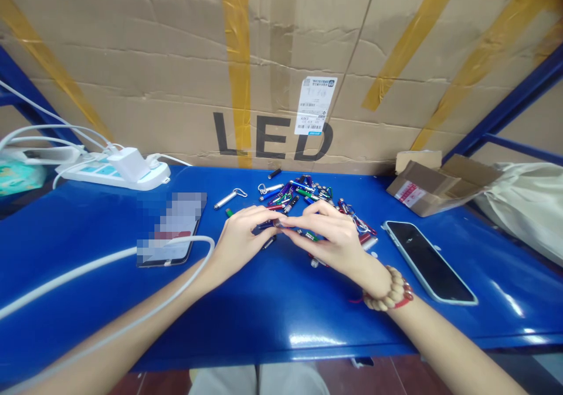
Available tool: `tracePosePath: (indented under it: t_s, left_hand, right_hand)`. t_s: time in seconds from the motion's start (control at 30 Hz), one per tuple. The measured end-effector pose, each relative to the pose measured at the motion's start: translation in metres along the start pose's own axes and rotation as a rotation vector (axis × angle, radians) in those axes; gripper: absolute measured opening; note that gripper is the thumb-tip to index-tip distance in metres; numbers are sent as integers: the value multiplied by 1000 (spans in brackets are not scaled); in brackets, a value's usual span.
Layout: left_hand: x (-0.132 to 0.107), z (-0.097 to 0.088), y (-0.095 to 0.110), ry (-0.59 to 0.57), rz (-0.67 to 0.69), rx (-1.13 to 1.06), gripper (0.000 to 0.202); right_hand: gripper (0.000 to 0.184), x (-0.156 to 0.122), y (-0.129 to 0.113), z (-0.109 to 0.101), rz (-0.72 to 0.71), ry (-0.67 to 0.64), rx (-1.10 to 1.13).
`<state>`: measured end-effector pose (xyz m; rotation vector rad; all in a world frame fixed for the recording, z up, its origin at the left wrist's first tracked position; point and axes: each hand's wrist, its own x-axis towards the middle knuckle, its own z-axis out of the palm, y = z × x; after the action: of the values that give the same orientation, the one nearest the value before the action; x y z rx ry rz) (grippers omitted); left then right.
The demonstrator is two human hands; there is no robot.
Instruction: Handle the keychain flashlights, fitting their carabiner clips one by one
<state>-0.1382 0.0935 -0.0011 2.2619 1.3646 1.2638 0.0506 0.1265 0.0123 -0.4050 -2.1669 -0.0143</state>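
Note:
My left hand [240, 236] and my right hand [332, 236] meet over the middle of the blue table [272, 307]. Their fingertips pinch a small dark keychain flashlight [275, 223] between them. Just behind my hands lies a pile of small coloured keychain flashlights [303, 194] with clips. A silver flashlight [229, 198] lies apart to the left of the pile. A beaded bracelet [389, 294] circles my right wrist.
A phone [428, 261] lies face up at the right. Another phone [172, 230] lies at the left with a white cable [88, 266] plugged in. A white power strip [116, 172] sits at the back left. A small open carton [433, 186] and a cloth bag [523, 204] are at the right. A large cardboard box [281, 72] walls the back.

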Motion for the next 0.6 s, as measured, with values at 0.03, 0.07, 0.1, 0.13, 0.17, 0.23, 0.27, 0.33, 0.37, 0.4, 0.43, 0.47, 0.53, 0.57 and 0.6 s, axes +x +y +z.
tracePosePath:
  t_s: [0.03,0.07,0.1,0.13,0.17,0.23,0.27,0.33,0.37,0.4,0.43,0.47,0.53,0.57,0.6]
  left_hand:
    - [0,0,0,4,-1,-1,14]
    - [0,0,0,13,-2,0,14]
    - [0,1,0,26,-4,3,14]
    - [0,1,0,38,-4,6,14]
    - [0,1,0,46,-3,10,14]
    - [0,1,0,44,-1,17,14]
    - [-1,1,-1,38,0,20,14]
    - [-1,2,-2,25,6,27,13]
    - [-2,3,-3,18,12,30,12]
    - [-2,3,-4,10,20,33,11]
    - [-2,4,-4,-1,28,35,11]
    - [-2,5,-5,-10,33,36,11]
    - [-2,6,-5,-26,34,40,11]
    - [-2,6,-5,-28,27,41,11]
    - [-1,5,-5,-25,16,42,12]
  right_hand:
    - [22,0,0,0,10,-9,-10]
    - [20,1,-1,-1,23,-12,-22]
    - [18,2,-1,-1,38,-9,-37]
    - [17,3,-2,-2,52,0,-56]
    - [15,3,-2,-2,63,8,-79]
    - [13,4,-3,-2,69,2,-120]
    - [13,4,-3,-2,61,-16,-134]
    - [14,3,-3,0,39,-57,-147]
    - [14,2,-2,0,31,-74,-151]
    - [14,1,-2,1,26,-85,-154]
    - [13,1,-2,1,24,-94,-157]
    - [13,0,-2,1,23,-100,-159]
    - [12,2,-1,-1,20,-102,-161]
    - [12,3,0,-3,23,-90,-165]
    - [11,5,1,-6,35,-65,-174]
